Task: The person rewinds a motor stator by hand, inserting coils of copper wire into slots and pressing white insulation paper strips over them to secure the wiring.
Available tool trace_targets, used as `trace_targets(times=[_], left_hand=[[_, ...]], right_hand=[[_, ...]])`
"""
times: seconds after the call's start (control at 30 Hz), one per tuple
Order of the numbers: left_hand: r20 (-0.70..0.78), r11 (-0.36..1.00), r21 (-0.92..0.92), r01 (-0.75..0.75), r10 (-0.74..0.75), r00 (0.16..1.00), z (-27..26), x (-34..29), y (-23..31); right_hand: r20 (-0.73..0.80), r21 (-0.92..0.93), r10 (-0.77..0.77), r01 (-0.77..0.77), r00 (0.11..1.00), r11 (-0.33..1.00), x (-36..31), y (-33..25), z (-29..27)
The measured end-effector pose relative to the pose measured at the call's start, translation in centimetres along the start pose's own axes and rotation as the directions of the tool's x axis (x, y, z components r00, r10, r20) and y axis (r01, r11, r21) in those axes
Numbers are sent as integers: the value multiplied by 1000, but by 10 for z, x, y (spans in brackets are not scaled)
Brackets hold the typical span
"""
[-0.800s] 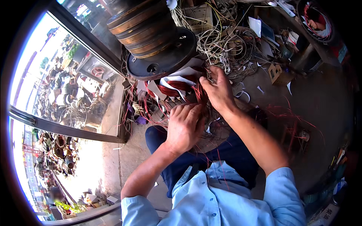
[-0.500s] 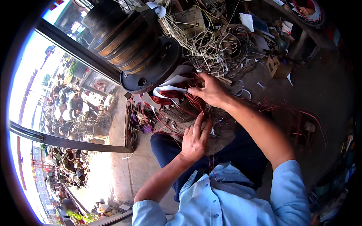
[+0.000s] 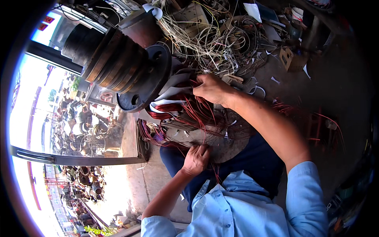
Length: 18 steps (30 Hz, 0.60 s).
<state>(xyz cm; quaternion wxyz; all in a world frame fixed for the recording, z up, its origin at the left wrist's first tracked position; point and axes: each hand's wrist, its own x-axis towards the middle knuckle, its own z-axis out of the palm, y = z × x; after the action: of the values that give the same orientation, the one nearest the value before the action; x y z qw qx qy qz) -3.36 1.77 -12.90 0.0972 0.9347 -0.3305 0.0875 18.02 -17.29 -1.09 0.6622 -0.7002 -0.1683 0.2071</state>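
Note:
A wound rotor with dark and coppery rings [image 3: 114, 63] and a black flange disc [image 3: 152, 77] leans in front of me. Dark red winding wires [image 3: 167, 107] bulge out beside the disc, between white and grey paper strips [image 3: 171, 86]. At the far side of these windings, my right hand [image 3: 214, 91] is closed with its fingers on the red wires. My left hand [image 3: 196, 159] is closed nearer my lap, gripping thin red wires that run down from the windings. Its fingertips are partly hidden. Loose wire ends trail below it towards my shirt.
A tangle of pale cables [image 3: 221, 39] lies beyond the rotor, next to a cardboard piece [image 3: 291, 59]. A metal-framed glass door [image 3: 79, 159] stands at the left. More red wires [image 3: 288, 108] spread over the floor at the right, among paper scraps.
My left hand has drawn back towards my lap and closed, pulling red wires down. My right hand has curled in on the wires. The rotor appears lower and further left in the picture.

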Motion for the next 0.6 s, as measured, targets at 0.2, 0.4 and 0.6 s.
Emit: trace_targets(times=[0.2, 0.4, 0.6], left_hand=[[-52, 995, -75, -74, 70, 996, -62, -2, 19], [-240, 990, 128, -52, 82, 967, -106, 20, 21], [-170, 948, 302, -101, 158, 973, -122, 104, 19]], right_hand=[[153, -514, -166, 222, 974, 829, -1, -11, -48], [54, -714, -122, 124, 991, 689, -16, 7, -48], [29, -737, -33, 44, 999, 675, -54, 33, -33]])
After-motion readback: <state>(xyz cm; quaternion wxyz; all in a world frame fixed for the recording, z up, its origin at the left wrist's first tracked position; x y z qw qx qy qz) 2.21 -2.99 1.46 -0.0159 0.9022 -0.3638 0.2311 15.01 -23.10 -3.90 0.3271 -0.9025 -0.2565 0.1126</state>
